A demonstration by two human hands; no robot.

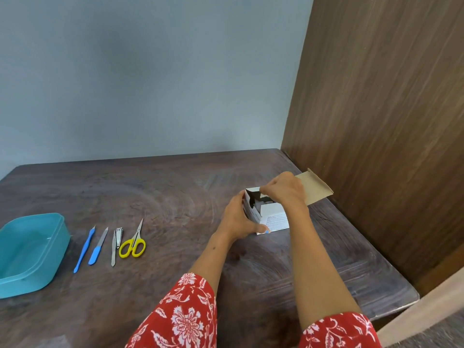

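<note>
A small white cardboard box stands on the dark wooden table at the right, its brown lid flap folded open toward the wooden panel. My left hand grips the box's left side, thumb on the front corner. My right hand is over the open top with its fingers reaching into the box. Something dark shows inside, but I cannot tell what it is or whether my fingers hold it.
A teal plastic tub sits at the left edge. Beside it lie in a row a thin blue tool, a blue-handled file, a metal nail clipper and yellow scissors. A brown wooden panel rises along the right.
</note>
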